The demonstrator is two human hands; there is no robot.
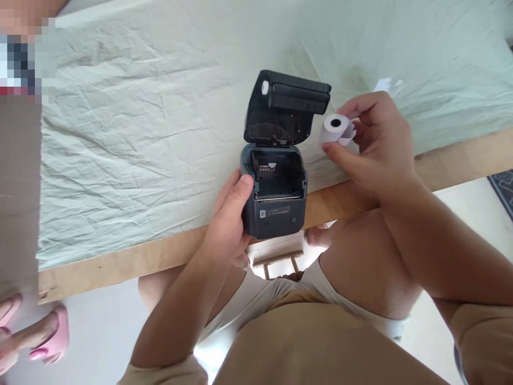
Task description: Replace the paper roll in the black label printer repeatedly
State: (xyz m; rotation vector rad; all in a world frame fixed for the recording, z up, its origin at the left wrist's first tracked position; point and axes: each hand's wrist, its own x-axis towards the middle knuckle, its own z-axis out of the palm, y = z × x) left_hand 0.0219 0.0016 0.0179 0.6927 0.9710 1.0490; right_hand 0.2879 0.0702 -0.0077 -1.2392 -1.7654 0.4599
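A dark grey portable label printer point(276, 214) is held over the table's front edge, its lid point(280, 101) swung up and its paper bay point(278, 168) bare inside. My left hand point(232, 214) grips the printer's left side, thumb on top. To the right of the lid, my right hand point(372, 136) pinches a small white paper roll point(334, 131) between thumb and fingers. The roll's dark core faces up, and a loose end of its paper curls out at the right. Roll and printer are apart.
A pale green wrinkled cloth point(152, 117) covers the wooden table point(120, 267). White paper scraps point(388, 85) lie beyond my right hand. Another person's foot in a pink slipper point(60, 334) is at lower left, and a blurred-out area fills the upper left corner. My legs are below the table edge.
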